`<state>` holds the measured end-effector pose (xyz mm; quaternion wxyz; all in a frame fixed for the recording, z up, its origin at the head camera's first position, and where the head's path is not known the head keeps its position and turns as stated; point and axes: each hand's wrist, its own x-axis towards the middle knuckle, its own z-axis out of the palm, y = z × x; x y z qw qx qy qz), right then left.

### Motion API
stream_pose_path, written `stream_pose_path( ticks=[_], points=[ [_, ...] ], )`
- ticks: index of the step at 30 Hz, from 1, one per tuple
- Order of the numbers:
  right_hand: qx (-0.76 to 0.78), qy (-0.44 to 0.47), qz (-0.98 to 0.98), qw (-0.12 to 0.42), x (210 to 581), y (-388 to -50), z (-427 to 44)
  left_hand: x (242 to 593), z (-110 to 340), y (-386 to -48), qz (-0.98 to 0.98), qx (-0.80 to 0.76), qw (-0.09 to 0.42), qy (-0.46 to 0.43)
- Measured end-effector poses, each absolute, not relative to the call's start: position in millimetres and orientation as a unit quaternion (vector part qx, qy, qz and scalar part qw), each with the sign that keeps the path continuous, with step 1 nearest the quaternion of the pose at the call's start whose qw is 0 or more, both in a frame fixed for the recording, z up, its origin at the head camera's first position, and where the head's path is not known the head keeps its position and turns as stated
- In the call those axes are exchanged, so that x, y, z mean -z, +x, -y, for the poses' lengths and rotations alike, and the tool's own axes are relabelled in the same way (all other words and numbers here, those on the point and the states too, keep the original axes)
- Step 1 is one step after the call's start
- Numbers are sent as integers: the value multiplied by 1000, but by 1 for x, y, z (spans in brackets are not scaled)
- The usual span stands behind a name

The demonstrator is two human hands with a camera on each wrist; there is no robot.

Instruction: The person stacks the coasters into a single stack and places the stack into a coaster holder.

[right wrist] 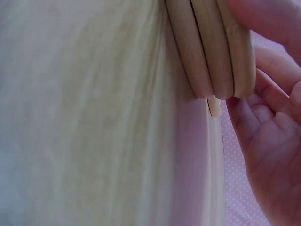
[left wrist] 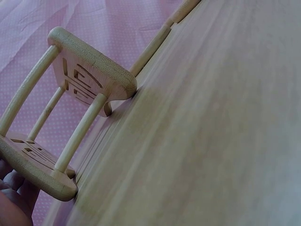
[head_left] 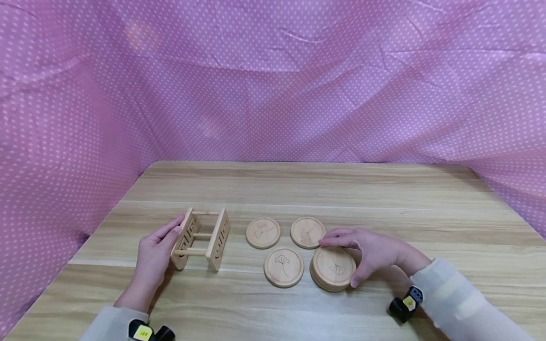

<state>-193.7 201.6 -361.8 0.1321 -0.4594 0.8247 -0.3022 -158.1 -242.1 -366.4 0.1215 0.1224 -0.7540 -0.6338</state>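
On the left stands a wooden coaster holder (head_left: 200,237) with two slotted side panels joined by round rods. My left hand (head_left: 155,253) rests against its outer left panel. In the left wrist view, bent fingers (left wrist: 16,183) touch that panel from outside, and no finger shows on its inner face. To the right, my right hand (head_left: 375,251) grips the top of a stack of round wooden coasters (head_left: 332,267), thumb at the right edge and fingers round the far edge. The right wrist view shows the layered coasters (right wrist: 211,52) beside the thumb.
Three single coasters lie flat: one at back left (head_left: 263,233), one at back right (head_left: 307,232) and one in front (head_left: 283,267). Each bears an engraved leaf or flower. The wooden table (head_left: 298,189) ends at a pink dotted cloth (head_left: 273,94).
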Motion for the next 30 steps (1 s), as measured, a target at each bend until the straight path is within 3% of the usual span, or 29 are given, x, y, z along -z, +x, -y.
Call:
stream_pose_path(
  ticks=[17, 30],
  points=[
    [317, -457, -819, 139, 360, -197, -202, 368, 245, -162, 749, 640, 126, 117],
    [466, -399, -768, 184, 361, -204, -203, 366, 247, -164, 765, 622, 108, 123]
  ],
)
